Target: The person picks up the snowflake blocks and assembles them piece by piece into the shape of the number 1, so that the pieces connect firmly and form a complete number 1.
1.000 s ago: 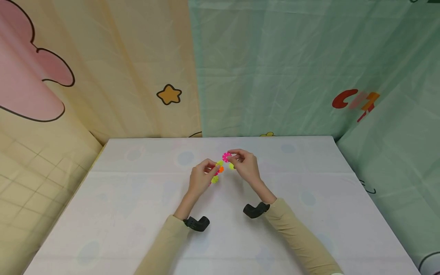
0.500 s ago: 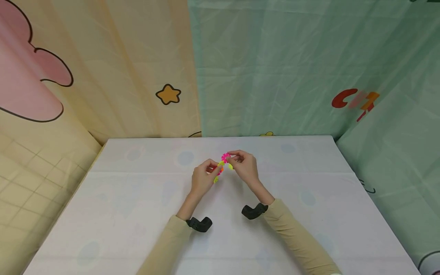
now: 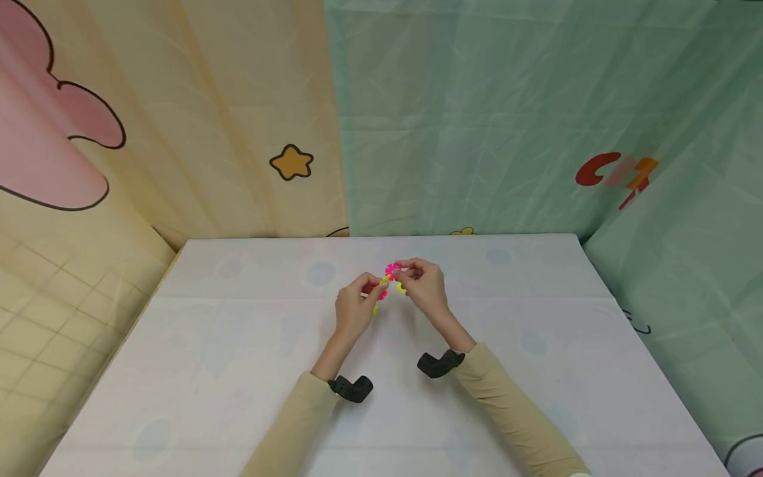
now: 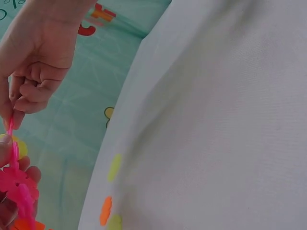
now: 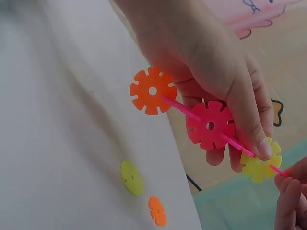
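My left hand (image 3: 354, 308) pinches a chain of slotted plastic snowflake discs, its thumb on the yellow disc (image 5: 261, 163) at the end. Behind that come a pink disc (image 5: 210, 125) and an orange disc (image 5: 153, 91), with pink discs seen edge-on between them. My right hand (image 3: 426, 288) pinches a loose pink snowflake disc (image 3: 391, 270) between thumb and fingertips. In the right wrist view this disc stands edge-on, its rim right at the yellow disc's edge. Both hands are raised over the table, close together.
On the white-covered table (image 3: 238, 371) below the hands lie a yellow-green disc (image 4: 115, 167), an orange disc (image 4: 106, 211) and another yellow-green disc (image 4: 115, 223). Patterned curtains (image 3: 507, 132) stand behind the table's far edge. Black wrist cameras (image 3: 440, 364) sit on both wrists.
My left hand has moved slightly right and up, turning the chain until its yellow end meets the pink disc. My right hand has stayed nearly in place.
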`<state>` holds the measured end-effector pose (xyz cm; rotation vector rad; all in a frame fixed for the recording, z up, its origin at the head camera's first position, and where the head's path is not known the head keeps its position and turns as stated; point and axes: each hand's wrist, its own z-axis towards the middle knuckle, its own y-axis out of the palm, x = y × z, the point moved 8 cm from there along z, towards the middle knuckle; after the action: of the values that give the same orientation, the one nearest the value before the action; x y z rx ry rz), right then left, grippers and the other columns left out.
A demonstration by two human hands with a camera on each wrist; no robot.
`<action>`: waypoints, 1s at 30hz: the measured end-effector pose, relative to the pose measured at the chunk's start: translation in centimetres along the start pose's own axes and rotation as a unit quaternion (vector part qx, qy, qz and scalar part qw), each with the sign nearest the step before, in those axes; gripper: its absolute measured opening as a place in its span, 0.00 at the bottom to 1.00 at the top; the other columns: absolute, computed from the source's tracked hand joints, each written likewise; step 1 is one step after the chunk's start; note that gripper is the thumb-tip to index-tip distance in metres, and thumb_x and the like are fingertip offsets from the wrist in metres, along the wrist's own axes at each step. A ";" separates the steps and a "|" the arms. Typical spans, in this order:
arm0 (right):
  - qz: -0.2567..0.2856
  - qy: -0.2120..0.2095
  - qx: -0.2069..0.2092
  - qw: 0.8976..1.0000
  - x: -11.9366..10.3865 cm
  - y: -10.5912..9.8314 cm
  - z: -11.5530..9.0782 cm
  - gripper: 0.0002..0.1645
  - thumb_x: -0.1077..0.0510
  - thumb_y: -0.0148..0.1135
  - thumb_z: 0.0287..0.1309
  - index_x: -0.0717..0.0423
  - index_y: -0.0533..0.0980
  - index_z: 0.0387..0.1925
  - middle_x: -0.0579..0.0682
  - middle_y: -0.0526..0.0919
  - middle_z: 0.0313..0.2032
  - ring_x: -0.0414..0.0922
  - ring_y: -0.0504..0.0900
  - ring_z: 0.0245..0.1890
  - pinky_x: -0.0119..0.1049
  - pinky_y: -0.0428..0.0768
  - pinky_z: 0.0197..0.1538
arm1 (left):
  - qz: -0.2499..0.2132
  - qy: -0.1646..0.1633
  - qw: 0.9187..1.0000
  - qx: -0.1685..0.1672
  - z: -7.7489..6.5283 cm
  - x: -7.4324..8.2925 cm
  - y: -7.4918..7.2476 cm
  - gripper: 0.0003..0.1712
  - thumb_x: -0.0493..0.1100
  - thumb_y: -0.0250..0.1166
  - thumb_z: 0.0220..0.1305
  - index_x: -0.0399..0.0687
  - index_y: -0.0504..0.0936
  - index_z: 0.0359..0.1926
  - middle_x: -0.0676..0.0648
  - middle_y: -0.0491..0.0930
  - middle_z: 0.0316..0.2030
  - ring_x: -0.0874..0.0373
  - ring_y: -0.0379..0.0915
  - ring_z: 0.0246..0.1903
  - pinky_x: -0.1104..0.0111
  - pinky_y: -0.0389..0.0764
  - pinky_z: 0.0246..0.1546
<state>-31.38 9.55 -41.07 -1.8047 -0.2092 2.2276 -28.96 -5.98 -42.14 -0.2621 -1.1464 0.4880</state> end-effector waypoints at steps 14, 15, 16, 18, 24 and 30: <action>0.048 0.041 -0.001 0.998 0.6 0.1 -0.1 0.12 0.62 0.65 0.56 0.63 0.82 0.41 0.61 0.85 0.27 0.40 0.70 0.14 0.32 0.75 0.21 | 0.012 0.003 1.000 0.014 0.3 0.1 0.1 0.09 0.46 0.69 0.59 0.44 0.83 0.32 0.47 0.85 0.25 0.55 0.80 0.29 0.71 0.78 0.29; 0.047 0.042 -0.005 0.998 0.6 0.1 -0.1 0.12 0.62 0.65 0.56 0.62 0.82 0.42 0.60 0.85 0.27 0.40 0.70 0.14 0.33 0.75 0.21 | 0.008 0.000 1.000 0.012 0.2 0.0 0.1 0.09 0.46 0.69 0.59 0.44 0.83 0.33 0.47 0.85 0.25 0.55 0.80 0.29 0.71 0.78 0.29; 0.046 0.043 -0.010 0.998 0.7 0.1 0.0 0.12 0.61 0.65 0.56 0.61 0.82 0.42 0.59 0.86 0.28 0.41 0.72 0.15 0.33 0.76 0.22 | 0.005 -0.003 1.000 0.010 0.2 0.0 0.1 0.09 0.46 0.69 0.59 0.44 0.83 0.33 0.47 0.85 0.26 0.55 0.80 0.30 0.71 0.79 0.29; 0.040 0.044 -0.025 0.998 0.8 0.2 0.1 0.12 0.60 0.64 0.58 0.60 0.82 0.43 0.58 0.87 0.30 0.44 0.75 0.18 0.33 0.76 0.22 | -0.006 -0.007 1.000 0.007 0.2 -0.2 0.0 0.09 0.45 0.69 0.59 0.44 0.83 0.34 0.47 0.85 0.27 0.55 0.79 0.30 0.71 0.79 0.30; 0.006 0.064 -0.064 0.996 1.1 0.0 0.3 0.14 0.55 0.61 0.63 0.56 0.82 0.48 0.58 0.85 0.38 0.60 0.79 0.32 0.28 0.73 0.23 | -0.041 -0.008 0.999 -0.012 0.4 -0.4 0.1 0.09 0.43 0.69 0.59 0.42 0.83 0.36 0.47 0.86 0.30 0.56 0.78 0.31 0.74 0.79 0.31; -0.006 0.070 -0.080 0.994 1.0 -0.5 0.7 0.15 0.54 0.62 0.62 0.53 0.82 0.48 0.61 0.85 0.41 0.63 0.78 0.38 0.36 0.77 0.29 | -0.047 -0.003 0.999 -0.022 0.7 -0.3 0.0 0.10 0.43 0.69 0.59 0.43 0.83 0.39 0.46 0.86 0.29 0.55 0.79 0.29 0.76 0.77 0.28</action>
<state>-32.23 10.34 -41.73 -2.0276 -0.3778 2.1185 -29.69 -6.16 -42.14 -0.2438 -1.1699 0.3822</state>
